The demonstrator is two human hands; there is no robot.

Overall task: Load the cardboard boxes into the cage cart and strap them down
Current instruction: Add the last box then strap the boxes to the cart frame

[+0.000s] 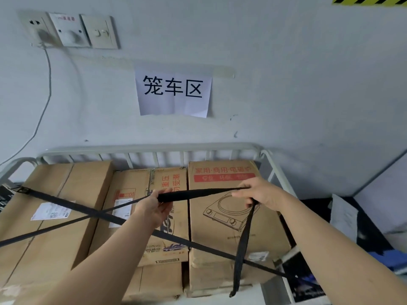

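Three cardboard boxes side by side in cage cart (pixel 145 148): long box (pixel 55 227) left, middle box (pixel 136 186), induction cooker box (pixel 222 219) right. Fastened strap (pixel 55 200) and loose strap (pixel 198 193) cross above them. Paper sign (pixel 174 93) on wall behind cart.

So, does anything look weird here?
Yes. One black strap is not tied yet: the left hand and right hand hold it above the boxes, and its loose end dangles down the front. The wall socket also has dark smudges on it.

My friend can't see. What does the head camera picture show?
The left hand and right hand hold a black strap stretched between them above cardboard boxes packed in a white cage cart. A second strap crosses the boxes diagonally.
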